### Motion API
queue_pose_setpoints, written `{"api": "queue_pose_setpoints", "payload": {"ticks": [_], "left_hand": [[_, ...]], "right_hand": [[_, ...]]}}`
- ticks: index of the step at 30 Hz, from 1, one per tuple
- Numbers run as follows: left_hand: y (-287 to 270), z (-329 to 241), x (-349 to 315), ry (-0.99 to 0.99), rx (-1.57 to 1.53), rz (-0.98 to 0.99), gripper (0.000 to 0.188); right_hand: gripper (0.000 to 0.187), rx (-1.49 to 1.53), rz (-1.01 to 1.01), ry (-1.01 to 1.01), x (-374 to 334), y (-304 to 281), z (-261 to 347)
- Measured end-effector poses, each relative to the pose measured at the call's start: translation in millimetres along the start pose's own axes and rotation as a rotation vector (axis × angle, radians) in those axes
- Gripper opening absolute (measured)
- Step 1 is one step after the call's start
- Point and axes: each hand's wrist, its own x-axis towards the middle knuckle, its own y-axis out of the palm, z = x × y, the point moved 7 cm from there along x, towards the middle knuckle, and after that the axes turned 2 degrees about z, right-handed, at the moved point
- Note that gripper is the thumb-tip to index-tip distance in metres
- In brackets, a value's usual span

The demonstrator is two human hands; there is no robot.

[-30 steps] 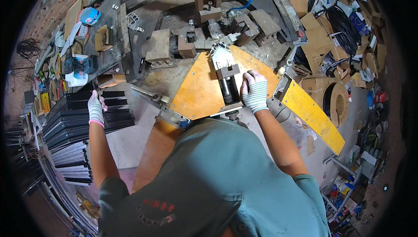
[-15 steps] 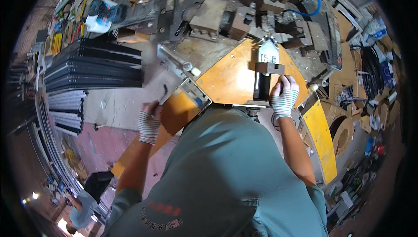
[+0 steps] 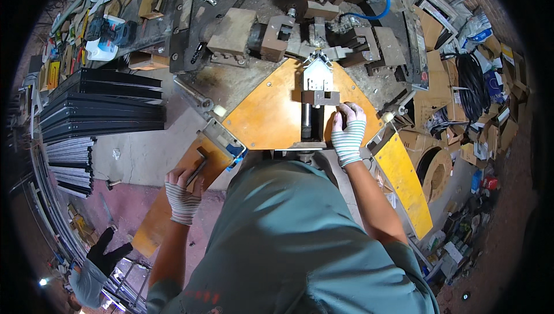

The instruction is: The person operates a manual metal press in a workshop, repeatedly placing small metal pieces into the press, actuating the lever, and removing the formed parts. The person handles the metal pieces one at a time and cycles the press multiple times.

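Observation:
My left hand, in a striped glove with bare fingertips, is closed around a thin dark L-shaped rod that looks like a hex key. It is held above the left sloping orange panel. My right hand, gloved the same way, rests on the orange board, right of the dark slot. Its thumb and fingers are apart, with the fingertips beside a brown metal block. Beyond that block is a pale metal plate with a pointed end. A dark cylindrical shaft lies in the slot.
Heavy clamp blocks and a blue hose stand on the machine bed. Stacked black profiles lie at left. A yellow panel slopes down at right, near cartons and a black cable coil. Another person is at lower left.
My left hand has drawn back toward me with the hex key, over the orange panel. My right hand stays beside the block. The whole view has shifted, moving the bench leftward in the picture.

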Motion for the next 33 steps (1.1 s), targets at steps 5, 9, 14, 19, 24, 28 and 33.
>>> {"api": "queue_pose_setpoints", "payload": {"ticks": [5,9,14,19,24,28,33], "left_hand": [[15,-72,87,-0.101,-0.292,-0.077,0.031],[98,-117,163,-0.242,-0.588,-0.042,0.025],[186,-132,225,-0.342,-0.838,-0.112,0.022],[231,-128,224,-0.682,-1.208,-0.034,0.018],[234,-129,224,-0.716,-1.207,0.011,0.017],[230,-132,226,-0.664,-1.100,-0.003,0.017],[230,-136,225,-0.674,-1.061,-0.030,0.018]], "right_hand": [[0.015,0.479,0.080,0.312,18,7,-38],[0.019,0.644,0.134,0.344,52,26,-49],[0.022,0.679,0.154,0.267,83,37,-38],[0.025,0.803,0.249,0.337,89,54,-31],[0.027,0.681,0.227,0.187,98,54,-24],[0.026,0.706,0.329,0.319,97,59,-26],[0.022,0.668,0.259,0.235,102,55,-16]]}}
